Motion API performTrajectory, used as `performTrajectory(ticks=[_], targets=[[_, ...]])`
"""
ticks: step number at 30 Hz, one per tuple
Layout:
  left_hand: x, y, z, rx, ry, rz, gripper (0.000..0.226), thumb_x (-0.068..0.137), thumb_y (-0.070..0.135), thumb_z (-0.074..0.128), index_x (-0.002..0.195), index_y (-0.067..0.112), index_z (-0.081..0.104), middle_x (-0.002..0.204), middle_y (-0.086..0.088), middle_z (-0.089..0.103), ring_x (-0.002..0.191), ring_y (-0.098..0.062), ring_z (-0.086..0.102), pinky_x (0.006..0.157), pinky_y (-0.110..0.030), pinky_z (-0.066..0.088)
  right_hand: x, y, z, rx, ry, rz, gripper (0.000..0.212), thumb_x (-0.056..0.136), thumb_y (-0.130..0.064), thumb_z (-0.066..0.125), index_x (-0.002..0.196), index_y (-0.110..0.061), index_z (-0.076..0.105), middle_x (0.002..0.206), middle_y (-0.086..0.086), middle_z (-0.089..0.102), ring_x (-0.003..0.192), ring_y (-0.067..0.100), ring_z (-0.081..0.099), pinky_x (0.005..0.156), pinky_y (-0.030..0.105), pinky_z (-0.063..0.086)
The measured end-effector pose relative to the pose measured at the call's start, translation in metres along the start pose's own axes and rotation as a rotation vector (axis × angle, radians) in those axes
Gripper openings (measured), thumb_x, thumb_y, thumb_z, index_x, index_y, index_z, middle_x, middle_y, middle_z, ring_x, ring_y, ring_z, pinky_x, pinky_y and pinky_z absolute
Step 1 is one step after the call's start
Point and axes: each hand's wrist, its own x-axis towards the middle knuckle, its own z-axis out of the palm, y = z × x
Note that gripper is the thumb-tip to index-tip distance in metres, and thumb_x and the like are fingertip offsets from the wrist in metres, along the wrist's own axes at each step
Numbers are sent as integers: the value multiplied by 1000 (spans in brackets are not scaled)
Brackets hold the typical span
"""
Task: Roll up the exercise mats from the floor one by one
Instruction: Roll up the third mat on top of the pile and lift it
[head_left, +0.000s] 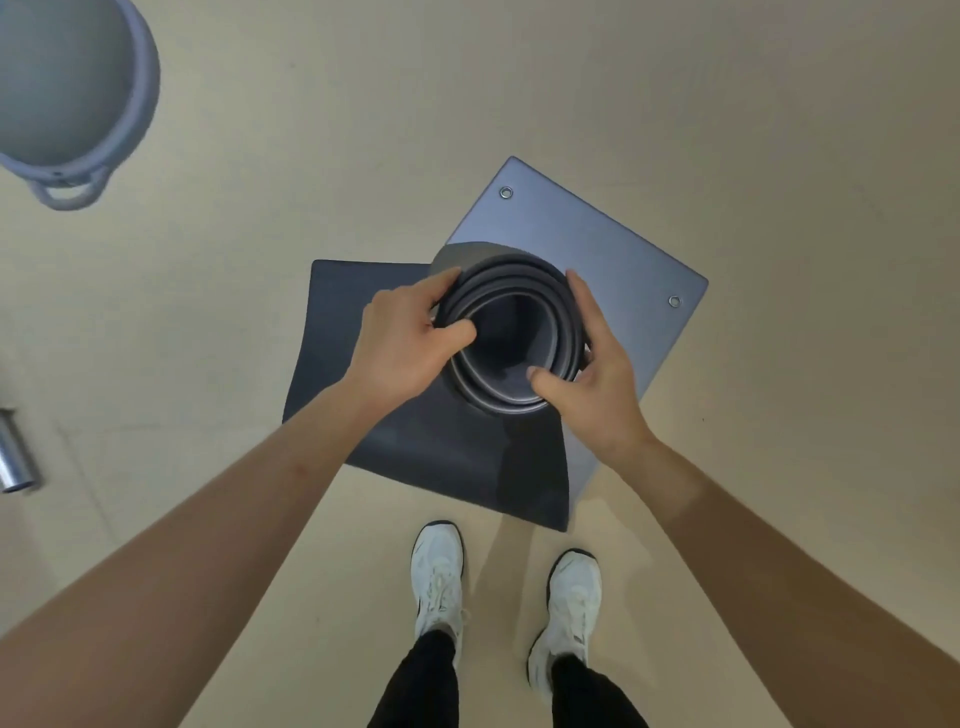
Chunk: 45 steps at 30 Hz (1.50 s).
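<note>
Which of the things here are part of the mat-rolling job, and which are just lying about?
Part of the job:
- rolled mat, gripped by the left hand and right hand
- dark mat, flat on the floor
- blue-grey mat with eyelets, also flat

Just lying about:
- grey domed object with a ring
- metal tube

Soft, even indoor light falls from overhead, warm on the beige floor (727, 104). Faint shadows stretch away from the shoes (436, 577). A pale sheen lies on the flat mat (597, 244) at the far right. The wide lens bends the edges; the grey round object (62, 88) at far left looks smeared and soft.
</note>
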Motion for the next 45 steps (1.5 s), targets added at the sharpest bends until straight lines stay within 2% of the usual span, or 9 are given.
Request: performTrajectory(ticks=[3, 8, 12, 17, 23, 31, 34, 38, 45], targets=[[-11, 9, -20, -36, -9, -15, 44, 80, 28, 62, 121, 41, 69, 91, 10, 77, 89, -17, 72, 89, -42, 56, -4, -31, -6, 40, 1, 19, 91, 81, 7, 71, 158, -26, 35, 145, -19, 52, 130, -3, 52, 108, 17, 44], [-98, 24, -51, -131, 29, -121, 49, 78, 31, 63, 125, 44, 67, 91, 15, 76, 86, -14, 71, 90, -40, 56, -61, -90, -12, 28, -159, 73, 88, 85, 7, 70, 158, -24, 33, 146, -11, 54, 130, 0, 54, 108, 21, 46], [-195, 27, -66, -251, 78, -253, 49, 78, 30, 66, 124, 46, 65, 92, 13, 77, 75, -13, 70, 80, -45, 60, -129, -121, -5, -48, -303, 127, 84, 85, 1, 73, 156, -25, 36, 135, -23, 55, 126, -3, 55, 107, 24, 49], [-311, 32, -75, -383, 152, -408, 55, 75, 34, 70, 129, 42, 66, 106, 8, 78, 88, -19, 76, 83, -49, 62, -198, -146, 6, -143, -506, 117, 84, 82, 0, 76, 152, -27, 40, 133, -14, 60, 123, 5, 59, 104, 35, 54], [-439, 18, -81, -526, 289, -583, 56, 71, 33, 73, 123, 53, 64, 107, 21, 76, 107, -2, 70, 97, -42, 58, -268, -186, 41, -254, -762, 71, 80, 78, 4, 74, 144, -34, 49, 113, -18, 68, 110, 15, 67, 95, 38, 59], [-600, -42, -73, -854, 598, -796, 56, 73, 30, 78, 122, 52, 65, 106, 30, 73, 108, 1, 69, 102, -41, 55, -357, -224, 161, -465, -1110, -15, 88, 75, 10, 71, 129, -56, 46, 114, -28, 67, 111, 1, 64, 83, 12, 52], [-653, -75, -68, -963, 751, -871, 76, 64, 42, 75, 138, 33, 63, 116, 22, 74, 108, -6, 71, 102, -44, 56, -394, -229, 220, -559, -1220, -40, 85, 74, 6, 71, 138, -46, 50, 113, -26, 68, 110, 3, 65, 85, 15, 54], [-714, -111, -72, -1011, 917, -937, 70, 68, 35, 74, 137, 33, 64, 104, 32, 72, 106, -1, 70, 101, -40, 56, -445, -234, 299, -663, -1355, -123, 85, 73, 3, 72, 148, -28, 49, 121, -16, 69, 113, 3, 64, 92, 20, 55], [-793, -169, -72, -1070, 1166, -1076, 71, 75, 29, 75, 144, 23, 58, 121, 14, 72, 118, -8, 66, 106, -42, 53, -520, -221, 416, -765, -1538, -228, 85, 75, 5, 73, 149, -28, 48, 122, -22, 66, 112, -8, 61, 90, 13, 51]])
